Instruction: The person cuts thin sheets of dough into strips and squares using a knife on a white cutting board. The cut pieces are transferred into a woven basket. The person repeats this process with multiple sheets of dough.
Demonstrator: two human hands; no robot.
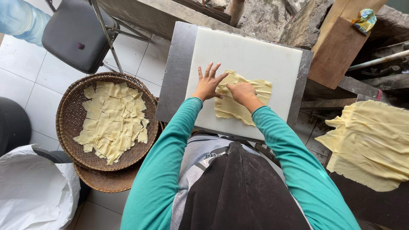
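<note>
A thin pale yellow dough sheet [238,108] lies on a white cutting board [255,55] set on a metal table. My left hand [207,84] rests with fingers spread at the sheet's left edge, pressing it flat. My right hand [240,91] sits on top of the sheet with its fingers curled; whether it holds a tool I cannot tell. Both arms wear teal sleeves.
A round woven tray [68,123] to the left holds several cut dough squares [113,121], stacked on a second tray. A large stack of dough sheets [370,145] lies at the right. A black chair [76,34], white sack [34,187] and wooden boards [338,51] surround the table.
</note>
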